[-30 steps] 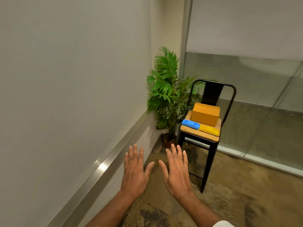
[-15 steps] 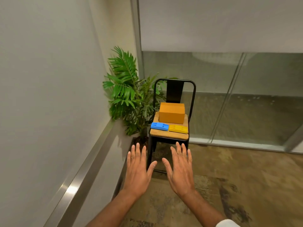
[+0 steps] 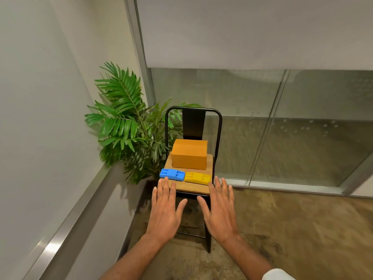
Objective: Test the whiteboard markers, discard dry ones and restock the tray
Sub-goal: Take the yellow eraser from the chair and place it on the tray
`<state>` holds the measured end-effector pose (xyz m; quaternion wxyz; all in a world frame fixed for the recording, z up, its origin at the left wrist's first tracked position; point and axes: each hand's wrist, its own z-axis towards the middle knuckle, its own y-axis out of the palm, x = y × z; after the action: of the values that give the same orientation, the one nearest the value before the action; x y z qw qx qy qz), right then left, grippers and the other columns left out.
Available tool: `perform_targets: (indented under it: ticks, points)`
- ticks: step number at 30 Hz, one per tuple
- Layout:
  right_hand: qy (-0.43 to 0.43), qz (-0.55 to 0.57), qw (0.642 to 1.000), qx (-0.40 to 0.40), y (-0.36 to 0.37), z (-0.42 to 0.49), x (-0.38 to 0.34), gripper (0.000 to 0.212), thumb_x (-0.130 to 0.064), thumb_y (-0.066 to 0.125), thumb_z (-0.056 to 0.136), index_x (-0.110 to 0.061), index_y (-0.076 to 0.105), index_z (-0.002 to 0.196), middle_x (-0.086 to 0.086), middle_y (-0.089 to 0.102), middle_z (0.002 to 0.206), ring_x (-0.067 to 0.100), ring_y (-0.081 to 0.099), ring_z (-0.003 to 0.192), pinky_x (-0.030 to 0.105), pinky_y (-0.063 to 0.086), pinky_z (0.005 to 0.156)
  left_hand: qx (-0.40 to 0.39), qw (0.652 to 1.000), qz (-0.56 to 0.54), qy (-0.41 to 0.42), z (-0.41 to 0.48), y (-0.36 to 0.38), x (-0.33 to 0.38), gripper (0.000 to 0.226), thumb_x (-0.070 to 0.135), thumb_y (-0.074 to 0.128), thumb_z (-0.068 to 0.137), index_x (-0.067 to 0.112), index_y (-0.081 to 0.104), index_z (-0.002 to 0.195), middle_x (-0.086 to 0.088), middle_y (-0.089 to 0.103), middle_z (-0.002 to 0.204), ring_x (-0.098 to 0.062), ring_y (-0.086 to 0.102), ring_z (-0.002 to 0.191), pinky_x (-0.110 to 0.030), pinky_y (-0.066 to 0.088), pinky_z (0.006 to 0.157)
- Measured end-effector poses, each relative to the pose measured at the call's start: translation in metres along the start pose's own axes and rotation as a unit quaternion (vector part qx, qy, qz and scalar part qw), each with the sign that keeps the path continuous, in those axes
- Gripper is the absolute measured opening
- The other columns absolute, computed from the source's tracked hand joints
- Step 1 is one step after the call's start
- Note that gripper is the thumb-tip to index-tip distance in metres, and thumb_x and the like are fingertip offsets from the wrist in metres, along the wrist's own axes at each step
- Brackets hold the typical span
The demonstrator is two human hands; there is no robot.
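I hold my left hand (image 3: 164, 209) and right hand (image 3: 219, 209) flat, fingers spread and empty, low in mid-frame before the chair (image 3: 189, 187), likely readying to reach its blue (image 3: 172, 174) and yellow (image 3: 197, 178) trays and box (image 3: 189, 157); no markers show.

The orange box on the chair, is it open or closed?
Closed. The orange box sits upright on the chair with its top flaps flat and shut.
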<state>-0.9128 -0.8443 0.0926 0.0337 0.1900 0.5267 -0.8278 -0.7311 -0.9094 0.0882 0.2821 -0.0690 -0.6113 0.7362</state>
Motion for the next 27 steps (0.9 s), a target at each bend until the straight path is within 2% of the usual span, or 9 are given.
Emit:
perform_targets:
  ticks: [8,15,22,24,27]
  points:
    - [0.023,-0.011,0.999,-0.021,0.032,0.047,0.022,0.069,-0.062,0.02,0.101,-0.015,0.035,0.149,0.006,0.02,0.162,0.022,0.003,0.152,0.049,0.013,0.122,-0.047,0.999,0.006,0.008,0.064,0.038,-0.01,0.074,0.059,0.008,0.107,0.011,0.014,0.162,-0.014,0.005,0.171,-0.025,-0.006,0.159,-0.048,0.006,0.126]
    - [0.054,-0.016,0.998,-0.036,0.076,0.083,0.021,0.065,-0.059,0.024,0.102,-0.015,0.035,0.149,0.005,0.017,0.163,0.021,0.002,0.152,0.049,0.012,0.121,-0.078,0.996,-0.018,0.04,0.115,0.068,-0.044,0.073,0.06,0.001,0.105,0.014,0.006,0.161,-0.013,0.006,0.17,-0.027,-0.005,0.158,-0.046,0.001,0.126]
    - [0.086,-0.039,0.994,-0.06,0.113,0.118,0.027,0.062,-0.056,0.026,0.103,-0.017,0.034,0.149,0.004,0.017,0.163,0.019,0.005,0.151,0.047,0.012,0.122,-0.157,0.985,-0.021,0.072,0.167,0.105,-0.071,0.096,0.069,-0.025,0.088,0.018,0.003,0.164,-0.008,-0.004,0.172,-0.022,-0.018,0.157,-0.045,-0.006,0.128]
    - [0.092,-0.037,0.993,-0.072,0.124,0.127,0.033,0.061,-0.056,0.026,0.102,-0.017,0.036,0.148,0.004,0.019,0.162,0.019,0.007,0.151,0.046,0.012,0.122,-0.173,0.982,-0.013,0.077,0.179,0.119,-0.076,0.103,0.07,-0.031,0.083,0.017,0.004,0.164,-0.009,-0.004,0.172,-0.023,-0.016,0.157,-0.044,-0.008,0.128]
    - [0.091,-0.036,0.99,-0.097,0.142,0.142,0.046,0.061,-0.056,0.026,0.102,-0.017,0.036,0.148,0.006,0.022,0.161,0.021,0.01,0.151,0.046,0.013,0.122,-0.187,0.979,-0.014,0.081,0.195,0.14,-0.08,0.106,0.071,-0.029,0.085,0.013,0.013,0.163,-0.013,0.007,0.171,-0.026,-0.007,0.158,-0.044,-0.009,0.127]
